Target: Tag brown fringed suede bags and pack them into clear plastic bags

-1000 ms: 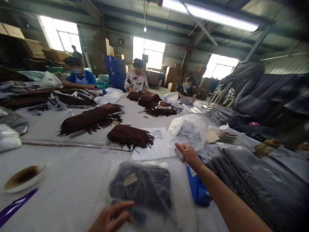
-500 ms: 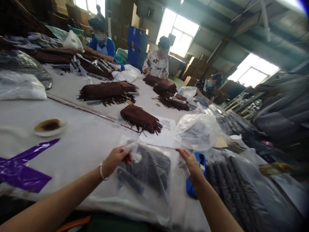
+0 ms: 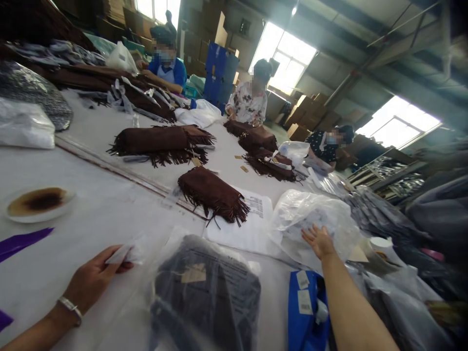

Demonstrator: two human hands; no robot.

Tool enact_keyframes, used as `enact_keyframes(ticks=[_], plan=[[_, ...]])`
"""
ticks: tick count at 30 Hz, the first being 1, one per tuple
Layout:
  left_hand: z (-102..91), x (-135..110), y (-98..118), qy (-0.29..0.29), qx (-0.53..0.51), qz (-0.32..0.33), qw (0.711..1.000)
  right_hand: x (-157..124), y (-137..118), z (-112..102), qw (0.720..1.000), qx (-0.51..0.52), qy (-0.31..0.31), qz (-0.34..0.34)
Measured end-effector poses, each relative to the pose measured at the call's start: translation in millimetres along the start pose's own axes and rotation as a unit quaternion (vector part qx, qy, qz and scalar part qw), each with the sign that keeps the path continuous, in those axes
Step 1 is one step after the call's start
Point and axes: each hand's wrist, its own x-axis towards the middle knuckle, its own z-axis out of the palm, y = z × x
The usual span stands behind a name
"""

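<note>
My left hand [image 3: 95, 275] pinches a white strip of plastic film [image 3: 124, 254] at the left of the table, just beside a dark folded garment in a clear plastic bag [image 3: 206, 297]. My right hand [image 3: 319, 242] is open, its spread fingers at the edge of a crumpled clear plastic bag [image 3: 310, 217] with something pale inside. Below that hand lies a blue bag with white labels [image 3: 306, 307]. Its lower part runs off the frame.
Brown fringed suede bags [image 3: 214, 195] lie on the white table [image 3: 91, 214], one beside a white barcode sheet [image 3: 252, 219]. Three co-workers [image 3: 250, 97] sit across it. A stained plate [image 3: 38, 204] is at left, and bagged grey garments [image 3: 380, 219] are heaped at right.
The view has tilted and shifted. My left hand has moved left off the bagged garment, carrying the white strip. My right hand has moved up and away onto the crumpled clear bag, its fingers spread.
</note>
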Motion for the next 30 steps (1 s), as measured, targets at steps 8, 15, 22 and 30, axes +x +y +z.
enact_keyframes(ticks=[8, 15, 22, 30], plan=[[1.5, -3, 13, 0.012, -0.061, 0.008, 0.998, -88, -14, -7, 0.992, 0.029, -0.003, -0.121], [12.9, -63, 72, -0.057, -0.221, 0.075, 0.971, -288, 16, 47, 0.907, -0.249, -0.312, -0.133], [33.6, -128, 111, -0.204, -0.122, 0.186, 0.953, -390, 21, 110, 0.839, -0.244, -0.433, -0.222], [32.6, -137, 97, -0.183, 0.02, 0.26, 0.948, -405, 91, 39, 0.886, -0.131, -0.442, 0.052]])
